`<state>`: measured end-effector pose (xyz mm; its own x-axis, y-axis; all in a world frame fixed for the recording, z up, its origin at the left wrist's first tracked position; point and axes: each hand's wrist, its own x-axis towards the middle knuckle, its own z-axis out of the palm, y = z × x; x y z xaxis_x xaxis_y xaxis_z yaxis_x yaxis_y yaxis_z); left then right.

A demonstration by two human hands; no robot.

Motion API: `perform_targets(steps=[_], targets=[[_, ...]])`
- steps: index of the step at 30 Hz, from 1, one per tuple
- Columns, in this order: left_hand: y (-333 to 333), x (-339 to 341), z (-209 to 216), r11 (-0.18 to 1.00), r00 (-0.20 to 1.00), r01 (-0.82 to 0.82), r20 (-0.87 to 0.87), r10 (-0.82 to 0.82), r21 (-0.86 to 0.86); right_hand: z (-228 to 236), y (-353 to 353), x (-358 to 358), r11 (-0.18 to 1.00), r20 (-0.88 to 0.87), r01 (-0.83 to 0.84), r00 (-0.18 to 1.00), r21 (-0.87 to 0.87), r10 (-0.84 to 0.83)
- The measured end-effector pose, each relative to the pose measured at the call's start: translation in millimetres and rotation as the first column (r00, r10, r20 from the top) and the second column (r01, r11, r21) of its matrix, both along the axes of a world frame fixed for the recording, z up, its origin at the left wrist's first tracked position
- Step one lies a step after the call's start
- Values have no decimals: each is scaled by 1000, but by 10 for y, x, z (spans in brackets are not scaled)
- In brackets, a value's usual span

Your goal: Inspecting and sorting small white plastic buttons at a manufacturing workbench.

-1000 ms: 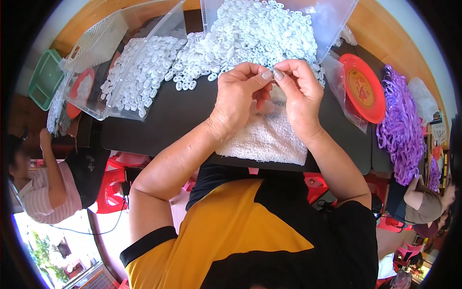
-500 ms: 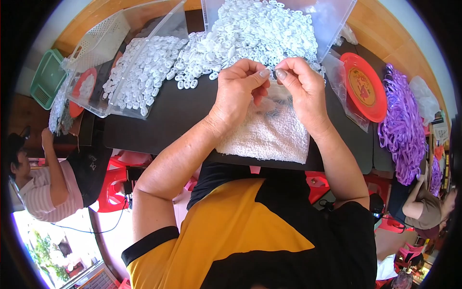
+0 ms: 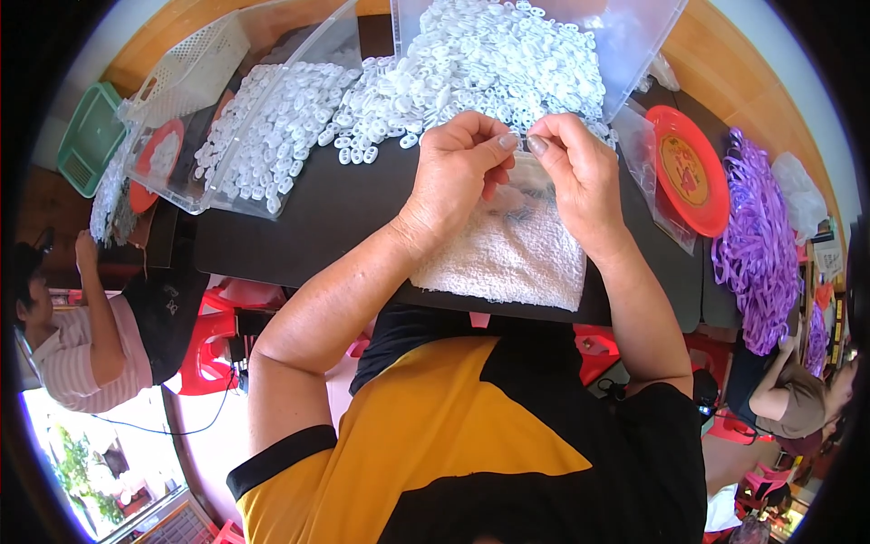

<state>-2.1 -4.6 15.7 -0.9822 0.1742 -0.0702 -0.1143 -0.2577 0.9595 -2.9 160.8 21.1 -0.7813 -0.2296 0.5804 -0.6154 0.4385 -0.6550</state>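
On the dark table, a clear bin stands at the far side, cut off by the upper edge, its heap of small white oval pieces spreading onto the tabletop just beyond the fingers, and a pale towel lies nearer. At right, the red plate bears gold print too blurred to read. Partly covering the towel, the left hand and right hand each pinch thumb against forefinger, tips near each other; what they pinch, if anything, I cannot tell.
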Motion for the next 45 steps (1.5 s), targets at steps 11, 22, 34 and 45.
perform_targets(steps=[11, 22, 34, 45], targets=[[3, 22, -8, 999, 1000, -2, -19, 1, -37, -54, -15, -7, 995, -82, 38, 996, 89, -31], [14, 52, -22, 998, 997, -62, -36, 63, 18, -133, -174, 17, 993, 122, 3, 992, -117, 11], [-102, -153, -58, 966, 968, -232, 124, 218, 114, -91, 124, -375, 978, 148, 129, 977, 165, -154], [-118, -168, -90, 978, 978, -191, 107, 182, 83, -158, -18, -582, 664, -126, 170, 985, 728, -115]])
